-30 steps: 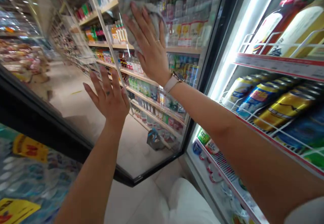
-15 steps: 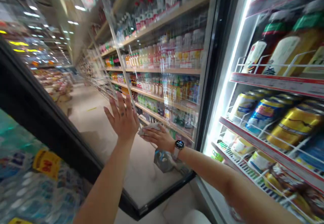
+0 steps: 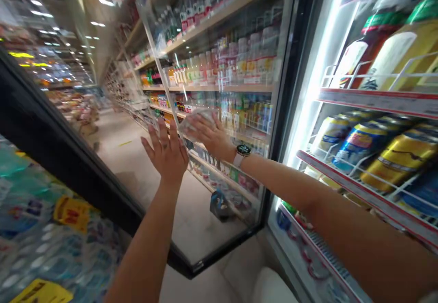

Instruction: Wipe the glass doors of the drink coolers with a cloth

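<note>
Supermarket aisle floor (image 3: pixel 116 175) runs off to the left beyond a glass cooler door (image 3: pixel 208 211), which stands swung open, with long wooden shelves of bottles (image 3: pixel 219 86) visible through its pane. Its black door frame (image 3: pixel 68 166) crosses the lower view as a hard diagonal edge, then turns up at a corner towards the cooler's bright LED strip (image 3: pixel 318 70). The right hand (image 3: pixel 214 134) is clenched over a crumpled pale cloth (image 3: pixel 198 125), and the grip presses that cloth to the inner face of the glass, about mid-height on the pane. A round-faced wristwatch (image 3: pixel 243 150) sits on that wrist. The left hand (image 3: pixel 166 154) is released, holding nothing, its fingers spread and raised at the glass just beside the cloth. To the right, open room ends at the cooler's white wire racks (image 3: pixel 376 189), whose red shelf edges point towards the right forearm, with gold and blue cans (image 3: pixel 386 161) lying on them and large bottles (image 3: pixel 393 47) above. Shrink-wrapped bottled water (image 3: pixel 44 243) with a yellow tag (image 3: pixel 71 212) fills the lower left corner, outside the door
</note>
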Demonstrator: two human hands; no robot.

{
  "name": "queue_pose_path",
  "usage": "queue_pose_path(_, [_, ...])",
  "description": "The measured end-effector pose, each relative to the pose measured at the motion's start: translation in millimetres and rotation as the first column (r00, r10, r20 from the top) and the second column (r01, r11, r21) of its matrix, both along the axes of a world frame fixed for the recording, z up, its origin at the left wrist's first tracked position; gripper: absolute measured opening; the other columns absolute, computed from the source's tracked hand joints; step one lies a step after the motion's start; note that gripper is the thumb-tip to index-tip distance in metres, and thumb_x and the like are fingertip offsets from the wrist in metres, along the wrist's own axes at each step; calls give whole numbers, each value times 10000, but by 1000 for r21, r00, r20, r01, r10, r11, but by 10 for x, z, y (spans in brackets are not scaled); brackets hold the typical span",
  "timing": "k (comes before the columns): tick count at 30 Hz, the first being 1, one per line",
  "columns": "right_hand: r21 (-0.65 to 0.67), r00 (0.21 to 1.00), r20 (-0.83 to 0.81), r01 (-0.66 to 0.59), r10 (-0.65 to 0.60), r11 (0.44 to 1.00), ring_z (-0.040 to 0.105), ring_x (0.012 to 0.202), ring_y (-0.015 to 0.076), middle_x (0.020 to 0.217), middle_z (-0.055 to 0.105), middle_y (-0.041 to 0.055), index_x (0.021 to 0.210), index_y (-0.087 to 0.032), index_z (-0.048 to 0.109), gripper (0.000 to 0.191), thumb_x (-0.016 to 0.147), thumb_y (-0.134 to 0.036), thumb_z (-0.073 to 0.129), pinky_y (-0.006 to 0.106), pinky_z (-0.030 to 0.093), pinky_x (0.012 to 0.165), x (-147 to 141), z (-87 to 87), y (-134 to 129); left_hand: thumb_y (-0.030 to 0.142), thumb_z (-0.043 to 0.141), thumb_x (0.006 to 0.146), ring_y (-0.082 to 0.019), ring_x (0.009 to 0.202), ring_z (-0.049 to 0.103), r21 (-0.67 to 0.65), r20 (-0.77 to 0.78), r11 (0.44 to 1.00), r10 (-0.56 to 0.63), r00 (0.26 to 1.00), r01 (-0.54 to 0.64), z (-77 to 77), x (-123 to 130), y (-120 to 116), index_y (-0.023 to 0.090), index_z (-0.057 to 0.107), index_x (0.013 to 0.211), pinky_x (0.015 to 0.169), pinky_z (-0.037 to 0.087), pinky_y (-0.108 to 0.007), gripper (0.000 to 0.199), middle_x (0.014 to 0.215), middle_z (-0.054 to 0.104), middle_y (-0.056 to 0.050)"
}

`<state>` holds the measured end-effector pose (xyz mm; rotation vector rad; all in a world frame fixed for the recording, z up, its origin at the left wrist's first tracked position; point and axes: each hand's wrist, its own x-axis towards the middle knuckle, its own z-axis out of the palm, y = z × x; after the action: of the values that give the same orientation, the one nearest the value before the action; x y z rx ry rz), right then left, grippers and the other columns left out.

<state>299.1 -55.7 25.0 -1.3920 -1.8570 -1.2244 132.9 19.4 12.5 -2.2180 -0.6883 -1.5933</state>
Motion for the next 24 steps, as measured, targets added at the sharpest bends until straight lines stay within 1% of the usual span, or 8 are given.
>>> queue_pose_path(3, [-121, 994, 107, -21, 34, 992, 314, 1457, 179, 1536, 429, 18, 1469, -295, 405, 574, 943, -66, 416, 518, 88, 1241, 85, -714, -161, 347, 297, 1005, -222, 1503, -39, 1, -8, 1000, -7, 1000, 7, 16, -5, -45, 186, 250, 1528, 1218, -40, -560, 549, 1609, 208, -110])
queue_pose_path(6, [-174, 984, 171, -14, 44, 985, 378, 1424, 163, 1516, 455, 14, 1461, -295, 418, 551, 956, -75, 409, 489, 177, 1234, 147, -1062, -293, 361, 301, 1004, -244, 1505, -20, -8, -4, 1000, -14, 1000, 14, 33, -9, -98, 153, 271, 1519, 1220, -22, -575, 556, 1609, 209, -113])
queue_pose_path(9, [-155, 971, 235, -15, 51, 988, 400, 1406, 128, 1512, 454, -20, 1450, -326, 421, 570, 955, -45, 398, 463, 215, 1225, 158, -820, -337, 387, 286, 1009, -263, 1504, -10, -32, 14, 998, -44, 999, 44, 51, -8, -163, 145, 290, 1510, 1215, -21, -599, 556, 1615, 190, -87])
queue_pose_path(12, [-13, 977, 212, -27, 29, 1000, 400, 1396, 133, 1499, 464, -16, 1433, -295, 436, 561, 945, -26, 377, 471, 183, 1208, 122, -112, -321, 446, 269, 1012, -262, 1503, -13, -89, 44, 992, -90, 995, 94, 69, -8, -235, 180, 294, 1511, 1216, -61, -584, 566, 1622, 165, -40])
queue_pose_path(15, [212, 998, 38, 35, -44, 977, 377, 1382, 175, 1459, 489, -21, 1392, -194, 473, 540, 956, -113, 165, 476, 162, 1155, 76, 652, -278, 475, 263, 1008, -263, 1502, -21, -129, 50, 985, -112, 992, 118, 85, -7, -283, 195, 288, 1513, 1212, -80, -593, 579, 1624, 164, -35])
queue_pose_path(18, [285, 992, -61, 120, -107, 951, 345, 1395, 196, 1462, 485, 7, 1400, -135, 455, 565, 937, -146, 133, 480, 142, 1150, 19, 1042, -252, 439, 295, 1005, -271, 1506, -15, -99, 44, 991, -89, 995, 93, 81, -5, -280, 201, 266, 1523, 1212, -62, -612, 571, 1624, 168, -55])
queue_pose_path(21, [216, 985, -114, 155, -132, 964, 285, 1453, 207, 1526, 428, 57, 1436, -140, 438, 486, 955, -132, 371, 473, 126, 1192, -68, 857, -229, 385, 349, 995, -273, 1508, 8, -51, 43, 997, -49, 998, 51, 56, -4, -233, 234, 240, 1533, 1218, -33, -606, 569, 1618, 192, -68])
queue_pose_path(24, [139, 986, -105, 145, -131, 980, 273, 1474, 211, 1541, 418, 52, 1444, -222, 457, 525, 930, -117, 468, 501, 82, 1232, -156, 180, -165, 368, 398, 977, -289, 1508, 27, -37, 60, 999, -37, 997, 39, 35, 1, -174, 261, 255, 1527, 1213, -17, -620, 579, 1612, 215, -77])
